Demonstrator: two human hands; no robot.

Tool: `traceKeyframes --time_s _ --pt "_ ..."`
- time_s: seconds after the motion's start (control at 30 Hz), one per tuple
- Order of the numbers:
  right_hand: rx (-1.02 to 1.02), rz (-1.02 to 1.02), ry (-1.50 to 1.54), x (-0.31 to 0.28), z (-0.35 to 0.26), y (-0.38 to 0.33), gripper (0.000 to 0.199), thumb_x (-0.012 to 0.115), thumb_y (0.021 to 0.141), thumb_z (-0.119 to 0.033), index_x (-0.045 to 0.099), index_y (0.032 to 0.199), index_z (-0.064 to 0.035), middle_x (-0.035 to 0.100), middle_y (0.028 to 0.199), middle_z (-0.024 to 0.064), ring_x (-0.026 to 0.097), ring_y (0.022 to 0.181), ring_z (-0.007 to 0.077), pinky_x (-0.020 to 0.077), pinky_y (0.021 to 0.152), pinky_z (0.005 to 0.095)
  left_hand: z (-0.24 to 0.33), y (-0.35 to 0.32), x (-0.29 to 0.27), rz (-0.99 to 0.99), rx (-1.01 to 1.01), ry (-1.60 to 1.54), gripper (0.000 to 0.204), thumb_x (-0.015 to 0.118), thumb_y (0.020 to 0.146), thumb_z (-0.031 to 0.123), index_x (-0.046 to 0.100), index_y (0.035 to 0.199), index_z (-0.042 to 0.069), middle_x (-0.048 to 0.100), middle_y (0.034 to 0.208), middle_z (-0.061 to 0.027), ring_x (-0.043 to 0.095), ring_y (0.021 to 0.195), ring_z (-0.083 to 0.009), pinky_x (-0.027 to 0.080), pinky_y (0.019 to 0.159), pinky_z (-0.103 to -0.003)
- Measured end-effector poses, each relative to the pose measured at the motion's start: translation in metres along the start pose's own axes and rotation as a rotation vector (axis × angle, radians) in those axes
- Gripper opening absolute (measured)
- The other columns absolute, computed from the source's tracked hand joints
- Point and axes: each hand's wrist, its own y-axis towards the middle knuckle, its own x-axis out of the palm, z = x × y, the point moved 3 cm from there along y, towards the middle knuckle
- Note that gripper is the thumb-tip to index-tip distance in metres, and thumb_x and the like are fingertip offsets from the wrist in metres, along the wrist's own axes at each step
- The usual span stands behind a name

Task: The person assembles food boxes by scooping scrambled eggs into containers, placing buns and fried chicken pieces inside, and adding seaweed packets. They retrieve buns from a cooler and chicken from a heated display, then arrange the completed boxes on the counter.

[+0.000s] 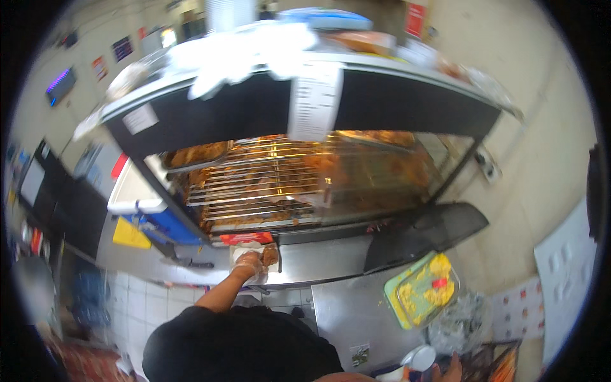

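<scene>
My left hand (250,262), in a clear plastic glove, reaches over a small open cardboard box (275,247) on the steel counter. A brown piece of food (270,256) lies right beside the fingers, and something white (245,250) shows under them. Blur and the glove hide how the fingers are bent. Just behind the box is a red packet (246,238). At the lower right, my right hand (449,369) shows only in part, its fingers apart. It is near a white-lidded container (420,358) and a clear plastic bag (458,321).
A heated display cabinet (420,95) with wire racks (254,184) of browned food stands behind the counter. Left of the box lies a black-handled knife (194,263). On the right-hand table (347,312) is a green-edged tray (396,296) of yellow food. A blue-and-white cooler (175,226) stands left.
</scene>
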Motion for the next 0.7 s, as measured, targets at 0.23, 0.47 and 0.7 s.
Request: traceKeyframes --time_s 0.23,0.47,0.7 --pt "-0.755 -0.062 -0.217 -0.043 -0.157 0.038 0.064 0.064 0.081 -0.022 0.039 0.134 0.0022 0.051 0.124 0.0274 0.047 0.114 0.045 0.0354 0.1 0.0442 0.006 -0.044 -0.023 0.074 -0.062 -0.411 0.039 0.064 0.073 0.04 0.067 0.09 0.005 0.066 0.091 -0.021 0.064 0.088 -0.0345 0.049 0.08 -0.042" --pt "-1.012 -0.3 -0.222 0.005 -0.27 0.052 0.065 0.069 0.075 -0.012 0.043 0.134 -0.0037 0.056 0.114 0.0221 0.055 0.105 0.0323 0.0425 0.091 0.0394 -0.055 -0.104 -0.012 0.427 0.036 -0.412 0.039 0.059 0.084 0.039 0.062 0.108 0.009 0.065 0.098 -0.0176 0.062 0.09 -0.0347 0.048 0.082 -0.043" --pt "-1.321 -0.57 -0.342 0.102 -0.367 0.03 0.065 0.072 0.075 -0.019 0.044 0.131 -0.0008 0.056 0.116 0.0244 0.052 0.107 0.0411 0.0399 0.094 0.0421 -0.154 -0.164 -0.005 0.634 -0.208 -0.589 0.034 0.058 0.086 0.035 0.065 0.1 0.004 0.066 0.089 -0.0176 0.063 0.084 -0.0339 0.049 0.077 -0.04"
